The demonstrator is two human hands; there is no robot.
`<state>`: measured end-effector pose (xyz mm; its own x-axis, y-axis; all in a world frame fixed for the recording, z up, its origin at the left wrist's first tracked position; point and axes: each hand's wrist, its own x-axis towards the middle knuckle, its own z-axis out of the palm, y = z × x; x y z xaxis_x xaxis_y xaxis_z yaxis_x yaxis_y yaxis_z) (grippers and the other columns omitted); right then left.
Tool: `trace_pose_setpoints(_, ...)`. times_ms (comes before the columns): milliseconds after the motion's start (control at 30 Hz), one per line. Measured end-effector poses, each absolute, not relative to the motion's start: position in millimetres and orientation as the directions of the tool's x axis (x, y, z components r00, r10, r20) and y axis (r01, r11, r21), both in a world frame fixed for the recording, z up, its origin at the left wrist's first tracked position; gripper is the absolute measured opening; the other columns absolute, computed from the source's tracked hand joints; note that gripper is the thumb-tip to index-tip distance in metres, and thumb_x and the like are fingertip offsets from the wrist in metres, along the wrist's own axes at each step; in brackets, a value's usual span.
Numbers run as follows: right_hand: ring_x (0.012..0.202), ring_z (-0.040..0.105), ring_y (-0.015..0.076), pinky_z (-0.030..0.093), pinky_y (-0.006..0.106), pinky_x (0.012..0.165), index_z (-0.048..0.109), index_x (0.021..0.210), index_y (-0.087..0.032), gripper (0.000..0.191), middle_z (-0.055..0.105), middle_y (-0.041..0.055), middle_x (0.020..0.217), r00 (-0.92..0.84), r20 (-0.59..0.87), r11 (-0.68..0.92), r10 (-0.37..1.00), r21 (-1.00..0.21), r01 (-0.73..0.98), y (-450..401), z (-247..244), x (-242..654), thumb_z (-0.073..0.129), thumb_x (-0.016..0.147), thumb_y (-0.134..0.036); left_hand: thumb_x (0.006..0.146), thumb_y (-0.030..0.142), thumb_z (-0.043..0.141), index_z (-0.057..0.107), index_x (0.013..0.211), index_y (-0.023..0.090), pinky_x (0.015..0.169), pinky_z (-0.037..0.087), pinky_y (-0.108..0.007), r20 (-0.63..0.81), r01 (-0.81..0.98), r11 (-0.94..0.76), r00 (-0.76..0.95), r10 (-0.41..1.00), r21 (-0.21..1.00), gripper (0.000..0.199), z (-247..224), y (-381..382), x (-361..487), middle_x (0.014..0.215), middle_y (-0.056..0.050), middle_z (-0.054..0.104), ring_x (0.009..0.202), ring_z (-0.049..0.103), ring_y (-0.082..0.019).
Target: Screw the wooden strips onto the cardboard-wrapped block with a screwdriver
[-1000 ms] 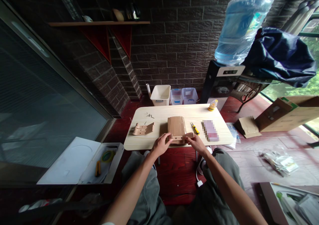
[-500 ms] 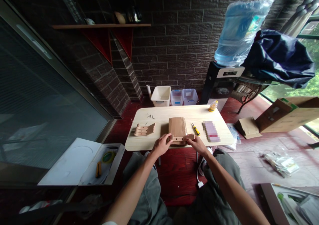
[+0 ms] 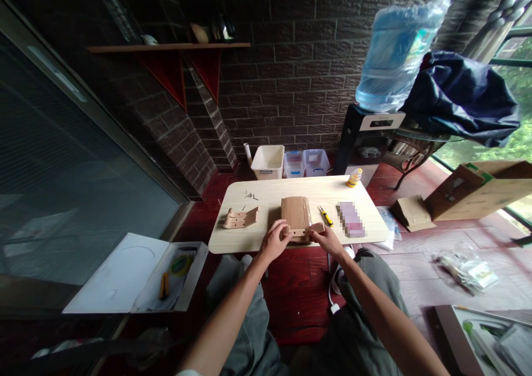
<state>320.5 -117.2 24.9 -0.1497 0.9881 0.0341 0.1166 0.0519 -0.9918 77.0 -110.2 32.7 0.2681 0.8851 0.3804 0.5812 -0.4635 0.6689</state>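
A narrow wooden piece with holes [image 3: 298,233] lies across the near end of a stack of wooden boards [image 3: 295,212]. My left hand [image 3: 275,240] grips its left end, fingers closed round it. Its right end is pinched in my right hand [image 3: 326,238]. Left of the boards lie wooden pieces with holes [image 3: 241,218]. Several screws [image 3: 250,195] are scattered behind those. A yellow and black screwdriver [image 3: 326,216] rests to the right of the boards, beside a blurred pink object [image 3: 351,219].
The light table [image 3: 224,242] holds a small yellow-capped bottle [image 3: 354,178] at its back right. Bins [image 3: 268,162] stand behind it. An open white box [image 3: 166,276] is at lower left, cardboard boxes [image 3: 461,193] at right. A water dispenser [image 3: 366,137] stands behind.
My left hand has shifted slightly on the left end of the wooden piece, its fingers now more over the top. My right hand looks nearly unchanged. The view has moved slightly.
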Motion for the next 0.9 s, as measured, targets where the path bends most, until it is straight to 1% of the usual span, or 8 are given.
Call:
trace_pose_setpoints(100, 0.069, 0.060, 0.0162, 0.047, 0.027, 0.061, 0.070, 0.097, -0.014, 0.034, 0.070, 0.0052, 0.080, -0.152, 0.054, 0.074, 0.987, -0.989, 0.131, -119, 27, 320, 0.062, 0.084, -0.044, 0.091, 0.035, 0.059, 0.065, 0.099, 0.022, 0.108, 0.046, -0.044, 0.402, 0.579, -0.422, 0.171, 0.899, 0.697, 0.016, 18, -108, 84, 0.135, -0.010, 0.056, 0.127, 0.055, -0.026)
trace_pose_setpoints(233, 0.069, 0.061, 0.0156, 0.047, 0.027, 0.062, 0.069, 0.097, -0.015, 0.030, 0.070, 0.0047, 0.082, -0.155, 0.057, 0.080, 0.986, -0.986, 0.147, -120, 29, 322, 0.062, 0.084, -0.041, 0.092, 0.034, 0.057, 0.064, 0.100, 0.022, 0.110, 0.045, -0.043, 0.406, 0.559, -0.407, 0.134, 0.904, 0.722, 0.016, 5, -108, 88, 0.139, -0.011, 0.053, 0.129, 0.053, -0.025)
trace_pose_setpoints(367, 0.069, 0.060, 0.0155, 0.047, 0.027, 0.062, 0.067, 0.098, -0.015, 0.031, 0.069, 0.0037, 0.081, -0.161, 0.055, 0.078, 0.985, -0.987, 0.138, -120, 26, 322, 0.063, 0.083, -0.042, 0.093, 0.034, 0.056, 0.063, 0.101, 0.023, 0.109, 0.045, -0.042, 0.405, 0.562, -0.404, 0.130, 0.905, 0.722, 0.016, 5, -109, 88, 0.139, -0.011, 0.053, 0.128, 0.054, -0.025)
trace_pose_setpoints(500, 0.071, 0.062, 0.0166, 0.050, 0.030, 0.065, 0.065, 0.112, -0.017, 0.042, 0.070, 0.0043, 0.086, -0.172, 0.023, 0.043, 0.985, -0.993, 0.112, -121, 21, 326, 0.065, 0.084, -0.048, 0.093, 0.033, 0.055, 0.063, 0.099, 0.023, 0.110, 0.045, -0.043, 0.406, 0.578, -0.395, 0.118, 0.906, 0.714, 0.015, 6, -108, 90, 0.138, -0.011, 0.053, 0.128, 0.054, -0.025)
trace_pose_setpoints(600, 0.077, 0.065, 0.0187, 0.054, 0.033, 0.070, 0.062, 0.123, -0.020, 0.053, 0.071, 0.0061, 0.094, -0.179, -0.032, -0.016, 0.983, -0.996, 0.091, -124, 20, 332, 0.066, 0.083, -0.053, 0.093, 0.032, 0.055, 0.063, 0.098, 0.023, 0.111, 0.044, -0.043, 0.403, 0.583, -0.391, 0.117, 0.908, 0.712, 0.013, 6, -106, 91, 0.137, -0.011, 0.054, 0.129, 0.053, -0.025)
trace_pose_setpoints(700, 0.083, 0.067, 0.0206, 0.055, 0.036, 0.075, 0.060, 0.127, -0.022, 0.054, 0.070, 0.0074, 0.098, -0.155, -0.058, -0.047, 0.986, -0.996, 0.072, -127, 25, 342, 0.062, 0.086, -0.056, 0.093, 0.032, 0.055, 0.063, 0.097, 0.023, 0.111, 0.044, -0.044, 0.397, 0.582, -0.390, 0.124, 0.910, 0.713, 0.013, 6, -106, 91, 0.137, -0.011, 0.054, 0.129, 0.053, -0.026)
trace_pose_setpoints(800, 0.095, 0.067, 0.0231, 0.056, 0.038, 0.079, 0.058, 0.130, -0.023, 0.053, 0.069, 0.0092, 0.104, -0.055, -0.018, -0.016, 0.998, -0.999, 0.042, -125, 31, 350, 0.056, 0.090, -0.058, 0.093, 0.031, 0.055, 0.062, 0.097, 0.023, 0.112, 0.043, -0.044, 0.393, 0.580, -0.386, 0.120, 0.912, 0.717, 0.012, 6, -106, 92, 0.137, -0.011, 0.053, 0.129, 0.053, -0.025)
trace_pose_setpoints(900, 0.107, 0.063, 0.0256, 0.055, 0.039, 0.084, 0.056, 0.133, -0.024, 0.055, 0.067, 0.0114, 0.117, 0.004, 0.022, 0.021, 1.000, -0.998, 0.054, -123, 34, 349, 0.057, 0.089, -0.058, 0.093, 0.031, 0.055, 0.062, 0.097, 0.023, 0.112, 0.043, -0.044, 0.389, 0.576, -0.379, 0.113, 0.914, 0.724, 0.012, 6, -107, 93, 0.137, -0.011, 0.053, 0.129, 0.053, -0.025)
